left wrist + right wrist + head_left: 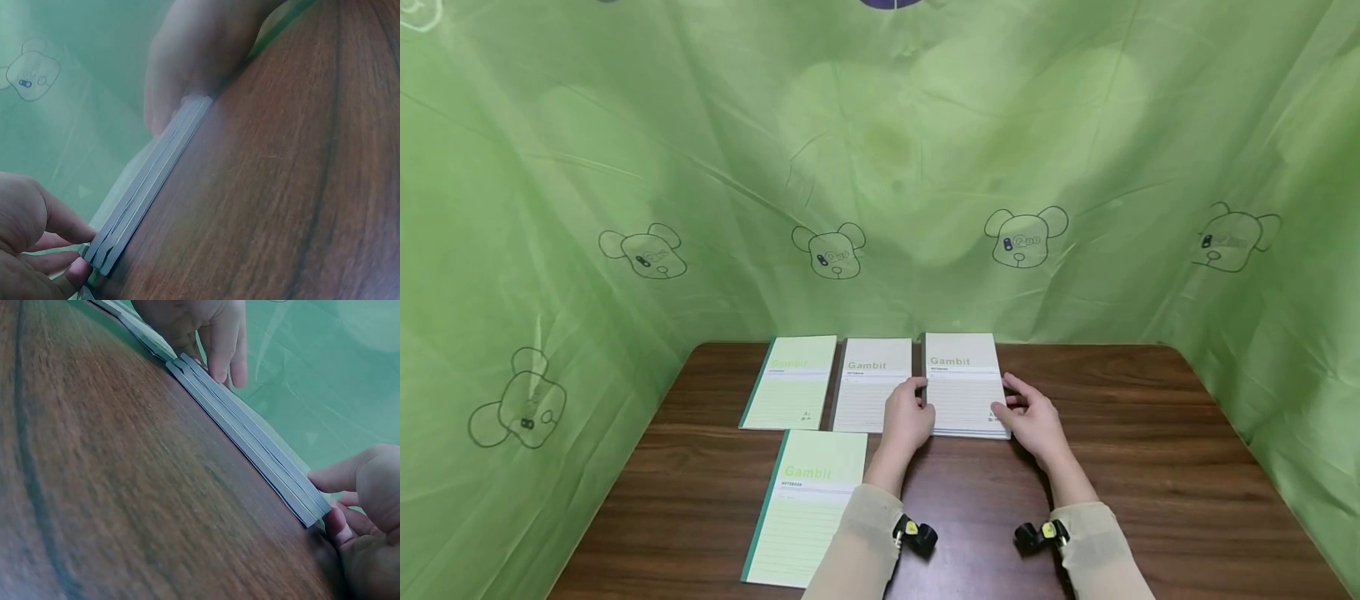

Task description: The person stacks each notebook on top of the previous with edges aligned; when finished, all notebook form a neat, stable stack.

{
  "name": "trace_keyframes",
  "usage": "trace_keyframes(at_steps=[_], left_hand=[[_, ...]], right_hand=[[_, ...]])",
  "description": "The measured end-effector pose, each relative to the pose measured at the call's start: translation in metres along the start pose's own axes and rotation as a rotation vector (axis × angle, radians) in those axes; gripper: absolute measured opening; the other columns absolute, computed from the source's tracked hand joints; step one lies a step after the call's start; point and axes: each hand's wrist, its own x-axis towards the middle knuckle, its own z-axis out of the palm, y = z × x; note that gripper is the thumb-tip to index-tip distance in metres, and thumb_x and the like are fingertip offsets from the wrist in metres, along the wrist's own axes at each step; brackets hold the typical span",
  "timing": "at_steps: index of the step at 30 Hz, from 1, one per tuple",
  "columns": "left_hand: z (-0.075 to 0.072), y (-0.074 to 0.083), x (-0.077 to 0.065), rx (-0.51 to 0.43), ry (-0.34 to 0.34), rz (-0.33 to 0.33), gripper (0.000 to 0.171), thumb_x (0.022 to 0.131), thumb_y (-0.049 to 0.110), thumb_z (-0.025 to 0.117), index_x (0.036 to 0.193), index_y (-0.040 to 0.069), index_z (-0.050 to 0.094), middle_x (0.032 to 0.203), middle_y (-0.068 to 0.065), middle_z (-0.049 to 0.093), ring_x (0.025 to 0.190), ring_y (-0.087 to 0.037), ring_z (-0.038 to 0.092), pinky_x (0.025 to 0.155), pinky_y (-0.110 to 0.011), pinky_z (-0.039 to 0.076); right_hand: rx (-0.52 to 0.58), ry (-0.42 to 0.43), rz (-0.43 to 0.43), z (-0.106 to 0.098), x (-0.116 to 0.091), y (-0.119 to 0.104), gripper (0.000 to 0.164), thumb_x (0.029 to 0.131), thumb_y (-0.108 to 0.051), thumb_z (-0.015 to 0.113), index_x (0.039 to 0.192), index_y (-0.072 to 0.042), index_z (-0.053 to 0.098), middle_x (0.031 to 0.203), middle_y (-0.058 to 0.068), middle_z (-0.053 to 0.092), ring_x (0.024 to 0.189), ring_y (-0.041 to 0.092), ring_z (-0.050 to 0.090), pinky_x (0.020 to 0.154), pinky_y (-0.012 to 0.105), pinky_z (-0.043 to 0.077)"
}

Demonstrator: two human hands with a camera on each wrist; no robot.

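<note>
A stack of white notebooks (962, 379) with grey spines lies flat at the back of the table, between both hands. At its left, spine-side edge, my left hand (910, 414) grips the near corner, thumb toward the cover and fingers against the side. My right hand (1033, 419) holds the opposite near corner, its thumb on the cover and other fingers along the right edge. From the left wrist view, the page edges of the stack (150, 187) show several layers lying nearly flush. In the right wrist view the same stack (250, 440) rests on the tabletop.
Left of the stack lie another white notebook (872, 367) and a green notebook (797, 392). A second green notebook (808, 521) lies nearer, beside the left forearm. Green printed cloth (917, 167) walls the brown wooden table (1150, 450) at the back and sides.
</note>
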Motion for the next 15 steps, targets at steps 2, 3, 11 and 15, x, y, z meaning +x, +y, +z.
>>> trace_keyframes(at_steps=[2,3,11,15], left_hand=[[0.0004,-0.0003,-0.0001,0.001,0.008,0.007,0.047,0.091,-0.007,0.066,0.138,-0.001,0.07,0.117,-0.018,0.072,0.101,-0.027,0.068,0.089,-0.045,0.059],[0.0004,-0.0003,-0.0001,0.001,0.012,0.013,0.047,0.09,-0.007,0.066,0.137,-0.001,0.07,0.116,-0.018,0.072,0.101,-0.027,0.069,0.089,-0.045,0.059],[0.001,0.0004,-0.0007,-0.011,-0.003,0.005,0.047,0.092,-0.008,0.064,0.139,-0.001,0.068,0.118,-0.019,0.072,0.109,-0.031,0.069,0.094,-0.049,0.059],[0.0029,-0.0002,-0.0001,-0.014,-0.012,0.004,0.049,0.093,-0.008,0.063,0.142,-0.002,0.065,0.124,-0.022,0.072,0.114,-0.035,0.069,0.096,-0.05,0.059]], right_hand=[[-0.002,0.002,0.004,0.0008,0.0014,0.0007,0.065,0.099,-0.006,0.077,0.159,0.004,0.052,0.134,0.029,0.07,0.096,0.015,0.067,0.078,0.015,0.05],[-0.001,0.005,0.007,0.0012,0.0017,0.0007,0.065,0.099,-0.006,0.077,0.158,0.004,0.052,0.131,0.029,0.071,0.093,0.012,0.065,0.077,0.016,0.05],[0.014,0.014,0.006,0.0037,0.0016,0.0023,0.064,0.098,-0.006,0.077,0.157,0.005,0.054,0.124,0.03,0.071,0.084,0.006,0.062,0.073,0.016,0.049],[0.015,0.012,0.013,0.0042,0.001,0.0026,0.063,0.099,-0.006,0.077,0.157,0.005,0.054,0.123,0.03,0.072,0.084,0.007,0.062,0.073,0.016,0.049]])
